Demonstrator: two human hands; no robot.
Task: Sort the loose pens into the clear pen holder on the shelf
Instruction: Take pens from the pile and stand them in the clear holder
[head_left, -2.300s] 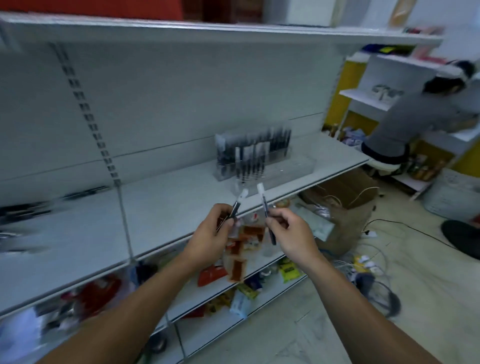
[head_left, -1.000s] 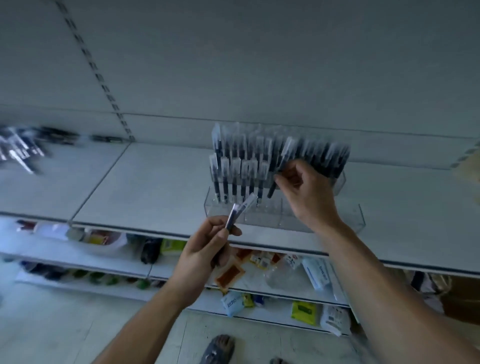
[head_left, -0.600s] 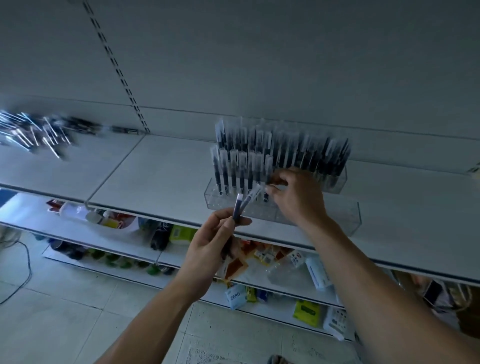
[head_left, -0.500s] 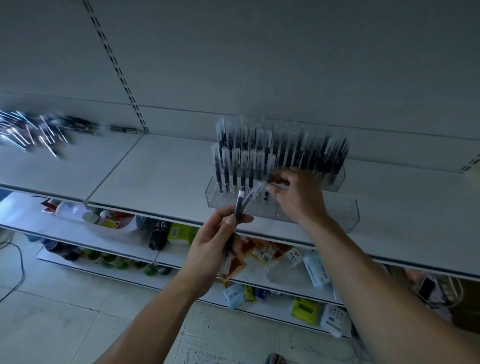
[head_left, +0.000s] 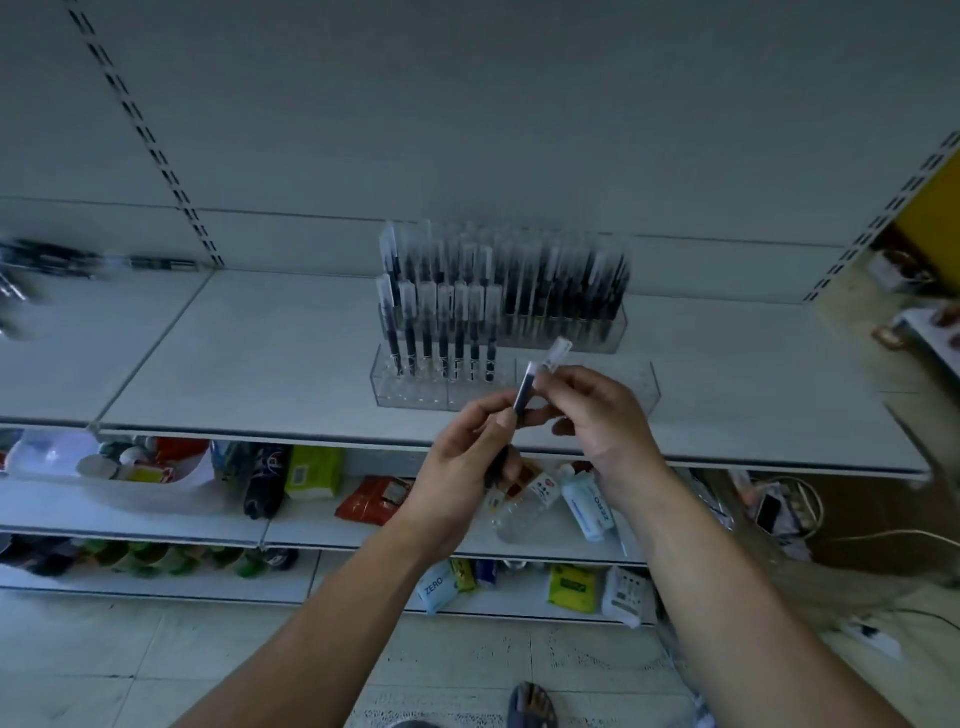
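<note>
Since both hands are sharing one pen (head_left: 523, 392) right now, I'm guessing it's getting lined up for a slot. The left hand (head_left: 462, 462) is curling round the lower barrel and the right hand (head_left: 605, 421) is pinching the top end just under the clear cap, with the pen hanging tilted in the air just in front of the holder (head_left: 415, 387), not touching it. Handling-wise I'm expecting zero drama: it's looking light, stiff and skinny, smooth plastic so probably a bit slippery. That cap might be popping off if you're tugging on it, so I'd be gripping the dark barrel midway and steering the tip down into a free hole. The holder is clear stepped acrylic sitting on the white shelf (head_left: 249, 358). The back rows are looking packed, the stood pens (head_left: 441, 322) in front are only filling the left part, and the right side is looking free. It's probably light too, so jabbing hard could be shoving it along that smooth shelf. More loose pens (head_left: 47, 265) are lying well off at the left end, blurred. The lower shelves (head_left: 311, 540) are carrying packets and bottles, the tile floor (head_left: 156, 649) is showing underneath, and the lighting is looking dim.
</note>
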